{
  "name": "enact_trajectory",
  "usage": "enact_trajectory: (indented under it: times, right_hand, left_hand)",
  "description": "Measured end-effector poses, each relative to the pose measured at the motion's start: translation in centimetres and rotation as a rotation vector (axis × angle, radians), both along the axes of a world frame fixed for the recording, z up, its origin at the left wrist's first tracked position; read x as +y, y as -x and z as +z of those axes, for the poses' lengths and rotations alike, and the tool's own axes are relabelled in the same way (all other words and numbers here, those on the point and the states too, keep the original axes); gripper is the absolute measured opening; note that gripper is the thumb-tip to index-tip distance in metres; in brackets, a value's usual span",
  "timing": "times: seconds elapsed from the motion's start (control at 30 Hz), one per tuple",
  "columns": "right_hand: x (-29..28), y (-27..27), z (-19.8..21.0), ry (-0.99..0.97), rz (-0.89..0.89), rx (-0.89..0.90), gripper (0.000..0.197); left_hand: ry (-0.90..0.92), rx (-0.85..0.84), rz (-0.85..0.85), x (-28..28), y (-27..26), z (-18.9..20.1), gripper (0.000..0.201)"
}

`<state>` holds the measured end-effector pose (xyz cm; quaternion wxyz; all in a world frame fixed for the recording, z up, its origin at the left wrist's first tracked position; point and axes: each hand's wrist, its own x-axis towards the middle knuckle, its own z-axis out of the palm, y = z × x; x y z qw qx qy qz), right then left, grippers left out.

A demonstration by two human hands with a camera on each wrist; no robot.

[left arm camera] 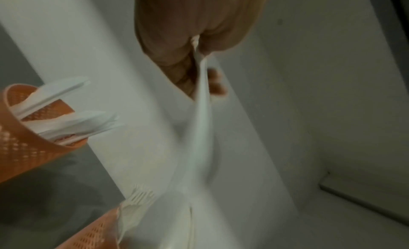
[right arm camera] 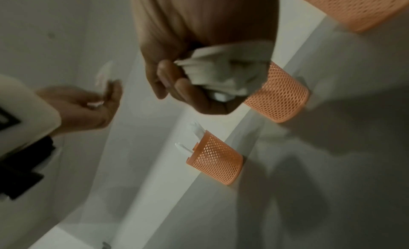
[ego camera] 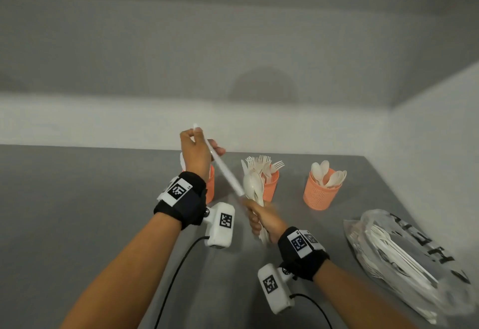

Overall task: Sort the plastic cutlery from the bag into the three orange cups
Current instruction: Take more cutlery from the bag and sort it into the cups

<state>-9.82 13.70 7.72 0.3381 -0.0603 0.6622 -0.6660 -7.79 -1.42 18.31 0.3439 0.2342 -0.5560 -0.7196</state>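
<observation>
- While the bag (ego camera: pixel 404 261) lies at the table's (ego camera: pixel 77 199) right with cutlery inside, the left cup (ego camera: pixel 210 183) holds knives, the middle cup (ego camera: pixel 272 186) forks, the right cup (ego camera: pixel 320 194) spoons
- Left hand (ego camera: pixel 197 152), raised above the left cup, pinches a knife (ego camera: pixel 225 170)
- Right hand (ego camera: pixel 264 221) grips a cutlery bundle (ego camera: pixel 255 186)

From my head view, the only lettering sits on the clear plastic bag (ego camera: pixel 414 258) at the lower right of the frame: bold black block characters running along its right side, too creased and skewed for me to read. The wrist bands (ego camera: pixel 181 199) and white camera housings (ego camera: pixel 220 225) carry black-and-white square code markers, no words. Both wrist views give me nothing legible.
</observation>
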Motion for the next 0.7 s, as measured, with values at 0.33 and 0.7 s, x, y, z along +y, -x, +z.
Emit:
enact_trajectory:
  times: [0.33,0.7]
  right_hand:
    - [-0.5,0.4,1.5,0.298,0.270,-0.359,0.017]
    - [-1.4,0.3,2.0,0.237,0.221,-0.277,0.019]
  left_hand:
    - [0.036,-0.290,-0.409,1.6,-1.6,-5.2,0.024]
    - [0.112,-0.321,-0.251,1.6,-0.2,-5.8,0.027]
